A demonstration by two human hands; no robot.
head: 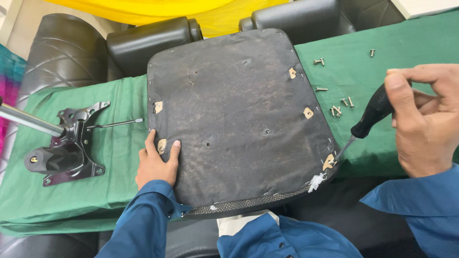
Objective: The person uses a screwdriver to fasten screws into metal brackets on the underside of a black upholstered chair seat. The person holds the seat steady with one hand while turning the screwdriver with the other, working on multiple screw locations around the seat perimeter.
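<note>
A green cloth point(119, 157) is covering the counter, with black padded armrests point(153, 38) and a yellow sheet point(143, 9) lying along the top of the frame and dark leather cushions filling the left edge and bottom.

In the middle of the frame an upturned chair seat point(239, 119) is lying with its dark fabric underside facing up, its near edge overhanging toward the person. The left hand point(155, 162) is resting flat on the seat's lower left edge, its fingers point(174, 150) lying loosely spread and pressing down, with the thumb beside a small tan mounting patch point(161, 145).

At the right of the frame the right hand point(423, 119) is holding a screwdriver point(370, 117) by its black handle, the fingers curled closed around it. The tool's long axis is slanting from the hand at the upper right down to the lower left, and its thin metal tip is touching the tan patch at the seat's lower right corner point(329, 161), next to a bit of torn white stuffing point(316, 181). So the working point is lying down and to the left of the right hand, which is far nearer to it than the left.

Loose screws point(337, 110) are lying scattered on the cloth just beyond the seat's right edge. At the left of the frame a black metal chair mechanism point(71, 148) with a silver gas cylinder point(28, 122) is sitting well apart from the seat.
</note>
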